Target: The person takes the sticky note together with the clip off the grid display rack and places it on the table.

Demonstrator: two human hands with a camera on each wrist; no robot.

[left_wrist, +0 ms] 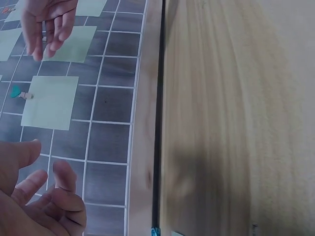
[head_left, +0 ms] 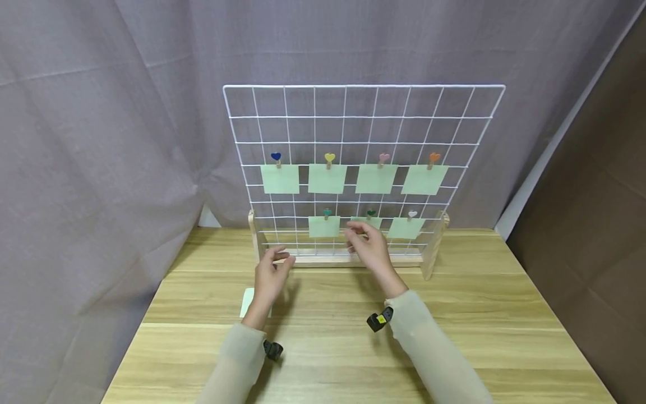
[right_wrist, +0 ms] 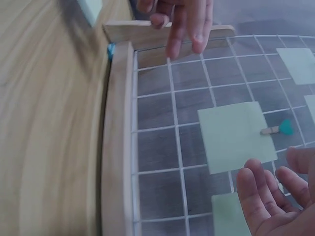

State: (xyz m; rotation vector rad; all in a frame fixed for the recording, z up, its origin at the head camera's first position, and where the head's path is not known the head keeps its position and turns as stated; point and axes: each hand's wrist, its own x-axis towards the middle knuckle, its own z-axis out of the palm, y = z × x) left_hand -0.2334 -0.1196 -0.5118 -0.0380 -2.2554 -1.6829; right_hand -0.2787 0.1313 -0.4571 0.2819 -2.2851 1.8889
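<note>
Left hand (head_left: 270,278) and right hand (head_left: 370,247) by wire grid (head_left: 341,143) and green notes (head_left: 324,226), each grip loosely parted, apparently empty

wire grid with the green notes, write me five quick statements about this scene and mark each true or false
1. Four green notes hang in the upper row on the wire grid. True.
2. The blue heart clip is at the right end of that row. False: it is at the left end; the orange heart clip is at the right.
3. In the head view, the right hand partly covers the middle lower note. True.
4. The left hand is holding a note. False: it holds nothing.
5. Loose paper lies on the table. True.
</note>
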